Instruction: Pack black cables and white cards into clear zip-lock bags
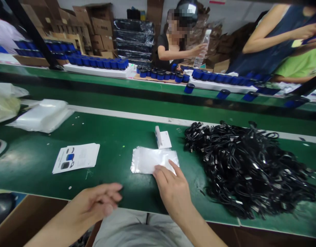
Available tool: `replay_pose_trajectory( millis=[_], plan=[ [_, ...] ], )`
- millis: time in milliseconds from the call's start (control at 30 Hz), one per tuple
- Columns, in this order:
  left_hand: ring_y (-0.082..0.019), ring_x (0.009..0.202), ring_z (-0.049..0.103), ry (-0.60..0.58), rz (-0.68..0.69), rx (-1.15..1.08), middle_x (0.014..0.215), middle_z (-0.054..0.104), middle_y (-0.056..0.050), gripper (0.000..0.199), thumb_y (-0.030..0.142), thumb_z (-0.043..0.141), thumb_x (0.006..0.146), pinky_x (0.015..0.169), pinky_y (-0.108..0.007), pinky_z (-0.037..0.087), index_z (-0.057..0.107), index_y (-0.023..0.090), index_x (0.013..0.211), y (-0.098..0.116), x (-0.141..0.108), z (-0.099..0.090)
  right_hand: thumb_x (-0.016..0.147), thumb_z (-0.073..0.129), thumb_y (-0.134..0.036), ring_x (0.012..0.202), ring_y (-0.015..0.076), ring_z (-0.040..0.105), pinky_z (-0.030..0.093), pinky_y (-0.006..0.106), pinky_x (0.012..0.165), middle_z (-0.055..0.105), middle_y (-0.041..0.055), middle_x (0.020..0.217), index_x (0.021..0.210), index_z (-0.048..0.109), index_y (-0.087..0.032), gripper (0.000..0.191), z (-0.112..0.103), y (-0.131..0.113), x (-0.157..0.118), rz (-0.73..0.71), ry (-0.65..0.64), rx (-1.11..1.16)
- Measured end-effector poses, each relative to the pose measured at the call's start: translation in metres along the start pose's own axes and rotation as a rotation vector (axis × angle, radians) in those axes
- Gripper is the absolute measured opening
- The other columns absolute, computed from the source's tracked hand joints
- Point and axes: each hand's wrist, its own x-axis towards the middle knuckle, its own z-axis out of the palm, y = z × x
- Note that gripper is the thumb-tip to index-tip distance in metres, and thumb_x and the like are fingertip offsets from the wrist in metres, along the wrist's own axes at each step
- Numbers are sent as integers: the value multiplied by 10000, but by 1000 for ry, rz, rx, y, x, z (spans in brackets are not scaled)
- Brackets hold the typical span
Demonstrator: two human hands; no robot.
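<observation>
A stack of clear plastic bags (145,159) lies flat on the green table in front of me. My right hand (173,185) rests its fingertips on the right part of that stack, fingers stretched out. Over the table's front edge, my left hand (102,200) hovers with loosely curled, parted fingers and nothing in them. A pile of printed leaflets (82,157) lies to the left, beyond my left hand. Just behind the bags are a few small folded white papers (164,139). To the right spreads a big heap of black USB cables (240,168).
A bundle of clear plastic (43,115) lies at the back left. Behind it runs a green conveyor belt (122,97), with several blue jars (189,88) on it and on trays beyond. Across the line, a person holds a water bottle (203,49). A cardboard box (31,216) stands below the table edge.
</observation>
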Motion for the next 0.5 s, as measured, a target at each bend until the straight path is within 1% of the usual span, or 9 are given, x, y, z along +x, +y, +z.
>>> replay_pose_trajectory(
  millis=[67, 100, 133, 167, 267, 333, 367, 433, 500],
  plan=[
    [-235, 851, 679, -116, 3, -148, 1083, 685, -110, 622, 543, 676, 694, 752, -342, 560, 575, 232, 1223, 23, 17, 19, 955, 294, -60, 889, 163, 661, 331, 370, 1029, 715, 84, 938, 888, 625, -141, 347, 0, -5, -6, -21, 39, 83],
    [-247, 884, 674, -181, -3, -162, 1119, 673, -119, 668, 548, 673, 697, 767, -346, 554, 534, 223, 1264, 33, 26, 25, 966, 278, -76, 940, 161, 647, 316, 360, 1037, 711, 78, 957, 906, 621, -145, 355, 0, -7, -9, -30, 47, 123],
    [-247, 883, 675, -223, -6, -128, 1093, 685, -115, 665, 541, 662, 715, 767, -340, 549, 515, 212, 1274, 41, 34, 31, 975, 269, -91, 976, 157, 634, 305, 353, 1041, 707, 70, 967, 915, 618, -151, 359, 0, -8, -12, -33, 46, 156],
    [-235, 840, 682, -214, -11, -59, 1008, 712, -95, 609, 523, 642, 743, 743, -323, 547, 527, 201, 1247, 48, 41, 35, 980, 268, -101, 995, 154, 626, 302, 349, 1039, 705, 61, 969, 915, 616, -158, 359, 1, -9, -14, -29, 45, 180],
    [-184, 627, 665, -25, -6, 183, 685, 699, -5, 342, 462, 605, 787, 588, -251, 520, 639, 172, 965, 59, 55, 47, 978, 329, -120, 952, 143, 638, 340, 352, 1004, 707, 29, 920, 853, 605, -188, 310, 4, -7, -17, 18, 51, 223],
    [-171, 574, 652, 82, 53, 312, 621, 684, 11, 268, 433, 586, 799, 545, -233, 504, 668, 179, 788, 60, 61, 50, 964, 409, -168, 917, 158, 646, 396, 365, 959, 703, 38, 930, 853, 593, -191, 217, 6, -4, -16, 73, 54, 233],
    [-173, 583, 659, 110, 90, 360, 636, 698, 8, 261, 417, 569, 811, 559, -235, 509, 684, 188, 762, 59, 63, 50, 953, 446, -199, 919, 177, 644, 429, 375, 927, 698, 62, 958, 885, 590, -184, 160, 7, -2, -15, 111, 61, 219],
    [-185, 648, 680, 154, 138, 421, 732, 739, -9, 273, 385, 510, 847, 627, -251, 525, 719, 210, 849, 56, 65, 46, 935, 473, -228, 953, 226, 629, 484, 397, 863, 673, 130, 1034, 984, 584, -153, 143, 10, 2, -14, 171, 68, 156],
    [-200, 743, 688, 218, 163, 451, 919, 746, -39, 346, 383, 440, 877, 674, -265, 533, 697, 213, 1033, 54, 66, 38, 927, 461, -194, 980, 257, 614, 509, 413, 833, 652, 167, 1071, 1041, 581, -133, 176, 13, 6, -13, 185, 67, 91]
  ],
)
